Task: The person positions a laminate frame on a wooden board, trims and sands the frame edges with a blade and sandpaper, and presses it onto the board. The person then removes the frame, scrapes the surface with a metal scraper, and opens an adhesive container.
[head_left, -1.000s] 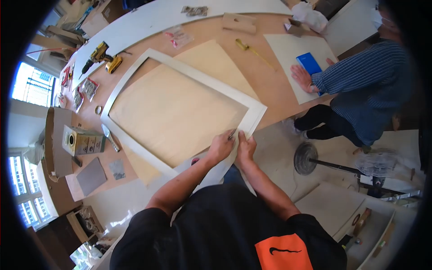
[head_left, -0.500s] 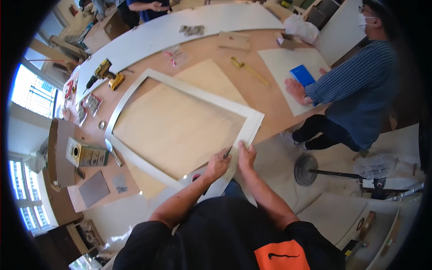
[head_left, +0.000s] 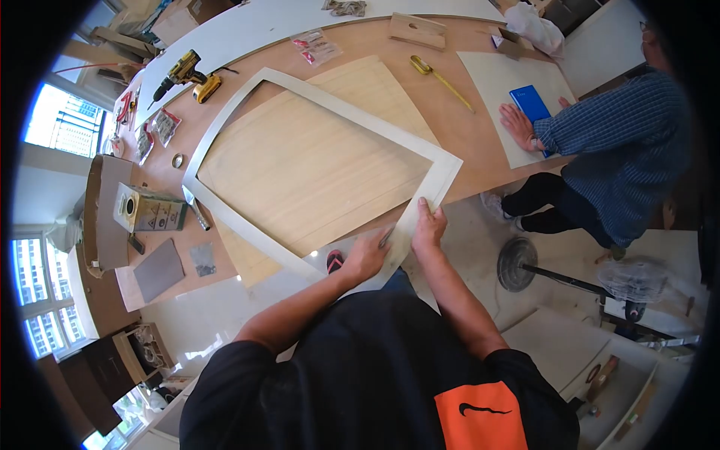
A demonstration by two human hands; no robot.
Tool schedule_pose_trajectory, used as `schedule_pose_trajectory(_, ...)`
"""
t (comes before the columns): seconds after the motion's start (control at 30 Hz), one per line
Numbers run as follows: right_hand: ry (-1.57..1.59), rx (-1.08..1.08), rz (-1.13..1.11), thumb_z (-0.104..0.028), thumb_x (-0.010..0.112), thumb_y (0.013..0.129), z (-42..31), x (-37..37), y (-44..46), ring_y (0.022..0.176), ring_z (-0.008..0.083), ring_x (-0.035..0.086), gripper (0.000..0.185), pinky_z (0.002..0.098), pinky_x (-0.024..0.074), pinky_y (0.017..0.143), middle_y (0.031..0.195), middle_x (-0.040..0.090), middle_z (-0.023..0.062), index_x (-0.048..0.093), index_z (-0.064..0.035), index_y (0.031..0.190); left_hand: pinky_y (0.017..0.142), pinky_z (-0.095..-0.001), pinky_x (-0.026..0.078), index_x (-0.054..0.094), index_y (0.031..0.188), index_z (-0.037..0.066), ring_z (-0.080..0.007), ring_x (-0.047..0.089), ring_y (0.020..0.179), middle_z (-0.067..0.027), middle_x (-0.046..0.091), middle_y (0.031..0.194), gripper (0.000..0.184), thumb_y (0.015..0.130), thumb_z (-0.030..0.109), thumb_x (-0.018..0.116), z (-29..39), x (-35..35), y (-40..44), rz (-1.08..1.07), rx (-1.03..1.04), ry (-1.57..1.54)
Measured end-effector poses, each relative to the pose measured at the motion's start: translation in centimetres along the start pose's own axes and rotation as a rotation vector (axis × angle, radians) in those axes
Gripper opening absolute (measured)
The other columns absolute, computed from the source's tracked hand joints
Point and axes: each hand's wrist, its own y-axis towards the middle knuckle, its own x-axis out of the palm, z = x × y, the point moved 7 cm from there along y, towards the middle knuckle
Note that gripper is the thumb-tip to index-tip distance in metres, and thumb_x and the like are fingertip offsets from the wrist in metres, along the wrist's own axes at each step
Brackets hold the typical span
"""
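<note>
A white frame [head_left: 375,124] with a large opening lies partly on the workbench, its near side reaching toward my body. My right hand [head_left: 429,229] is closed round the near right bar, thumb on top, close to the corner. My left hand [head_left: 365,256] is closed on a small dark, slim tool [head_left: 385,238] at the inner edge of the same bar. Its kind is too small to make out. Beneath the frame is a pale wooden sheet [head_left: 315,165]. A scraper-like tool with a broad blade [head_left: 198,212] lies by the frame's left corner.
On the bench [head_left: 450,124] are a cordless drill [head_left: 187,75], a tape measure [head_left: 442,82], a metal can [head_left: 154,208] and a grey sheet [head_left: 159,270]. A co-worker's hand [head_left: 519,126] rests beside a blue book [head_left: 530,105]. A floor fan [head_left: 517,264] stands right.
My view has shifted, so the bench appears higher. Along the bar, my left hand has slid toward my body with the small tool, farther from the corner. My right hand keeps its hold.
</note>
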Motion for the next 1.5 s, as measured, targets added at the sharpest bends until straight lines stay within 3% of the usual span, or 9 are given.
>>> schedule_pose_trajectory(0.1, 0.151, 0.130, -0.106, -0.016, 0.065, 0.094, 1.9, -0.1, 0.6, 0.091, 0.0231, 0.066, 0.029, 0.0353, 0.0532, 0.080, 0.103, 0.068, 0.0133, 0.058, 0.0020, 0.117, 0.097, -0.0385, 0.047, 0.059, 0.132, 0.009, -0.0360, 0.061, 0.115, -0.0232, 0.063, 0.125, 0.038, 0.095, 0.017, 0.057, -2.8, -1.2, -4.1, -0.146, -0.112, 0.027)
schedule_pose_trajectory(0.2, 0.402, 0.423, -0.316, -0.014, 0.064, 0.094, 1.2, 1.3, -0.2, 0.095, 0.0290, 0.067, 0.033, 0.0414, 0.0557, 0.081, 0.104, 0.067, 0.0165, 0.053, 0.0027, 0.121, 0.084, -0.0416, 0.052, 0.058, 0.133, 0.008, -0.0390, 0.067, 0.095, -0.0222, 0.068, 0.112, 0.038, 0.096, 0.019, 0.058, -3.5, -5.6, -6.2, 0.157, -0.060, -0.168)
schedule_pose_trajectory(0.37, 0.441, 0.588, -0.469, -0.012, 0.066, 0.092, 2.5, 1.7, 0.0, 0.096, 0.0325, 0.067, 0.035, 0.0478, 0.0562, 0.082, 0.105, 0.065, 0.0196, 0.052, 0.0040, 0.120, 0.096, -0.0372, 0.046, 0.060, 0.127, 0.001, -0.0373, 0.059, 0.116, -0.0217, 0.063, 0.125, 0.030, 0.098, 0.011, 0.055, -10.0, -11.7, -11.7, 0.836, -0.226, 0.072)
schedule_pose_trajectory(0.53, -0.175, 0.283, -0.191, -0.017, 0.073, 0.086, 7.2, -3.9, 5.1, 0.098, 0.0334, 0.065, 0.042, 0.0470, 0.0533, 0.087, 0.104, 0.065, 0.0199, 0.054, 0.0037, 0.118, 0.097, -0.0350, 0.044, 0.062, 0.122, -0.002, -0.0307, 0.058, 0.113, -0.0171, 0.063, 0.119, 0.028, 0.099, 0.012, 0.055, -14.5, -12.0, -14.9, 0.998, -0.311, -0.234)
schedule_pose_trajectory(0.63, -0.873, -0.568, 0.206, -0.018, 0.077, 0.079, -0.8, -3.5, 6.2, 0.100, 0.0378, 0.061, 0.047, 0.0448, 0.0492, 0.089, 0.107, 0.063, 0.0222, 0.057, 0.0043, 0.115, 0.093, -0.0323, 0.046, 0.063, 0.120, -0.003, -0.0227, 0.060, 0.103, -0.0121, 0.065, 0.112, 0.027, 0.099, 0.012, 0.057, -15.5, -11.0, -15.5, 1.026, -0.337, -0.622)
schedule_pose_trajectory(0.7, -0.908, -0.742, 0.067, -0.020, 0.077, 0.079, -7.1, 0.8, 5.6, 0.107, 0.0407, 0.057, 0.049, 0.0469, 0.0464, 0.092, 0.116, 0.060, 0.0233, 0.058, 0.0021, 0.118, 0.090, -0.0307, 0.047, 0.065, 0.116, -0.003, -0.0183, 0.060, 0.098, -0.0095, 0.065, 0.108, 0.025, 0.098, 0.012, 0.058, -14.8, -10.4, -16.5, 1.034, -0.467, -0.773)
schedule_pose_trajectory(0.9, -1.308, -0.731, -0.367, -0.034, 0.078, 0.078, -7.3, 10.8, 12.4, 0.120, 0.0393, 0.054, 0.063, 0.0467, 0.0462, 0.099, 0.128, 0.056, 0.0227, 0.056, 0.0003, 0.126, 0.084, -0.0311, 0.051, 0.065, 0.108, -0.003, -0.0193, 0.065, 0.092, -0.0096, 0.068, 0.102, 0.022, 0.094, 0.014, 0.063, -16.0, -6.6, -18.5, 0.982, -0.515, -1.437)
schedule_pose_trajectory(1.13, -1.559, -0.485, -0.284, -0.049, 0.074, 0.079, -6.2, 9.2, 13.5, 0.121, 0.0398, 0.055, 0.070, 0.0476, 0.0469, 0.100, 0.131, 0.054, 0.0221, 0.055, -0.0023, 0.128, 0.088, -0.0319, 0.051, 0.063, 0.113, -0.003, -0.0219, 0.066, 0.095, -0.0105, 0.068, 0.105, 0.025, 0.096, 0.015, 0.060, -16.8, -4.3, -17.6, 0.795, -0.527, -1.292)
schedule_pose_trajectory(1.5, -1.657, -0.473, -0.380, -0.046, 0.071, 0.080, -6.5, 5.0, 13.6, 0.108, 0.0412, 0.063, 0.057, 0.0487, 0.0493, 0.094, 0.113, 0.066, 0.0246, 0.063, -0.0009, 0.114, 0.069, -0.0308, 0.054, 0.065, 0.105, 0.001, -0.0186, 0.067, 0.082, -0.0072, 0.068, 0.093, 0.019, 0.092, 0.014, 0.063, -12.7, -10.4, -16.1, 1.090, -0.371, -1.104)
